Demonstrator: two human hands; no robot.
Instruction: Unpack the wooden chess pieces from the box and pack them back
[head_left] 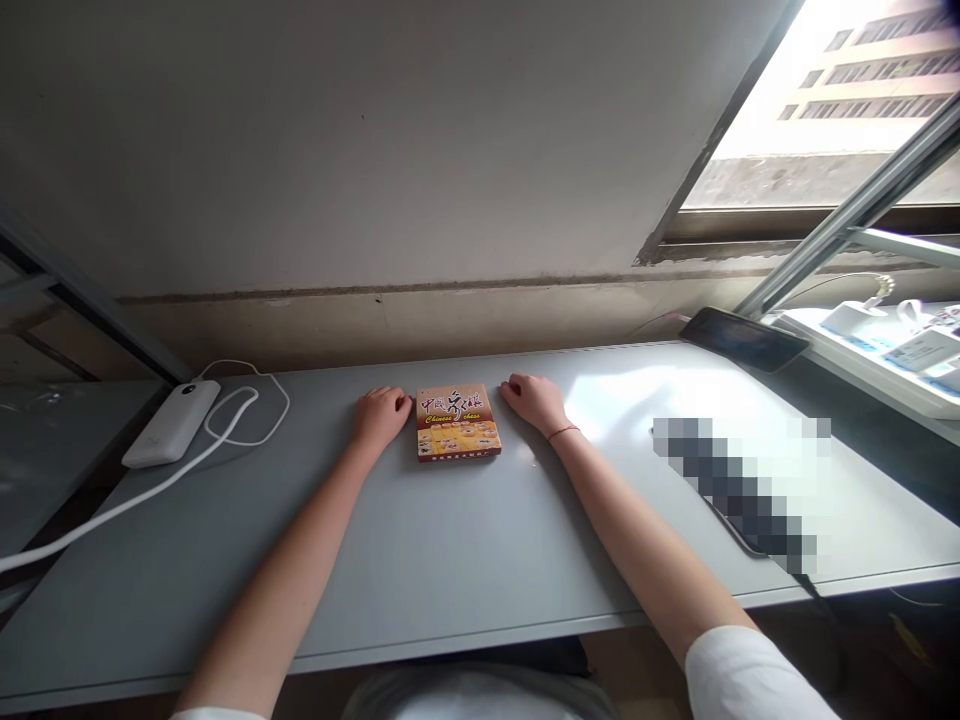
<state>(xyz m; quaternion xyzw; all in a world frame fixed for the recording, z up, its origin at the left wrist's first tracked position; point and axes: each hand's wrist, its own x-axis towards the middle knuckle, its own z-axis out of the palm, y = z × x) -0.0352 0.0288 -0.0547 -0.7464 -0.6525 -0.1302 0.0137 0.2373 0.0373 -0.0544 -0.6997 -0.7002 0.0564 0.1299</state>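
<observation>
A Chinese chess box (459,425), orange and dark red with printed lettering, lies flat on the grey table (450,560). Just to its left rests my left hand (382,415), curled into a loose fist close to the box's edge. On the other side my right hand (534,402) is also curled up on the tabletop, a small gap away from the box, with a thin red cord (564,432) round the wrist. Nothing shows in either fist.
A white power bank (172,425) with white cables (150,492) lies at the left. A dark phone (742,338) leans at the back right. A blurred-out dark device (735,490) lies at right. Behind are a wall (412,150) and window (847,110); metal frames (847,230) flank the table.
</observation>
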